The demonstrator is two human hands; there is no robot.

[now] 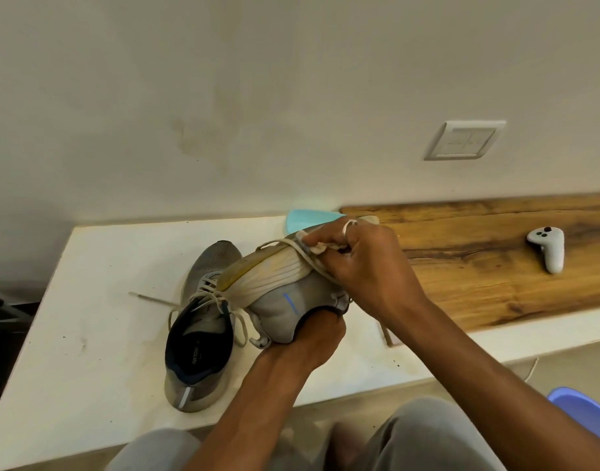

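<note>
- One grey mesh sneaker with a ribbed cream sole [285, 300], lifted off the tabletop at mid-frame, sole turned upward, long axis slanting from centre-left up toward the right of the frame.
- Clasped from below by the left hand [315, 334], fingers curled round the grey padded end nearest the camera.
- On top, at the upper-right end of the sole, the right hand [363, 263], fingertips pinched on a cream shoelace [312, 263] stretched across the ribs; perhaps a small pale scrap there too, too small to tell.
- Likely next: a pull or rub along the sole toward the lower left, right hand nearer that surface, left hand merely bracing.
- Just beside, to the lower left: second grey sneaker [200, 334] upright on the white table [105, 300], laces loose, only a dark insole showing in its opening.
- Behind the hands, a pale teal curved piece [309, 219].
- Further right, a brown wooden board [478, 266] bearing a white game controller [548, 246].
- At lower right, a blue-violet plastic rim [577, 413], contents out of view.
</note>
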